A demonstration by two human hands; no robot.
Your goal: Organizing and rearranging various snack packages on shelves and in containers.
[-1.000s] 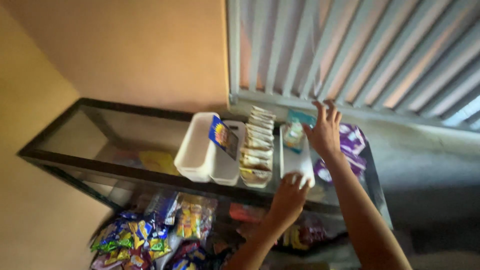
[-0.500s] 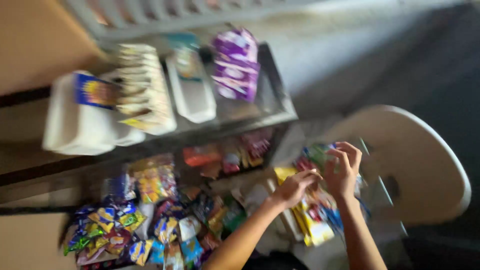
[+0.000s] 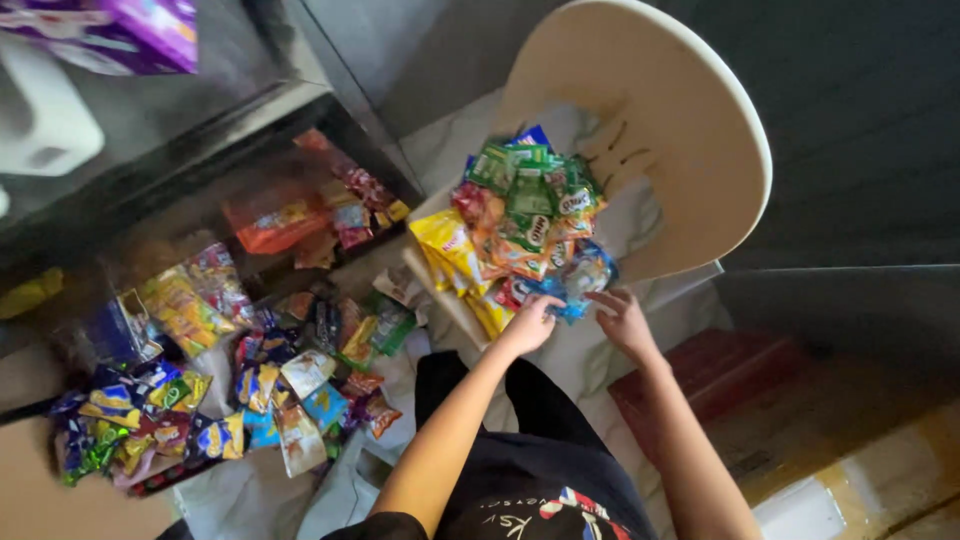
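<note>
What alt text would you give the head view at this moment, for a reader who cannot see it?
Seen from above, a person's left hand and right hand touch the near edge of a pile of colourful snack packets heaped on a cream plastic chair. To the left, more packets fill a glass display case.
</note>
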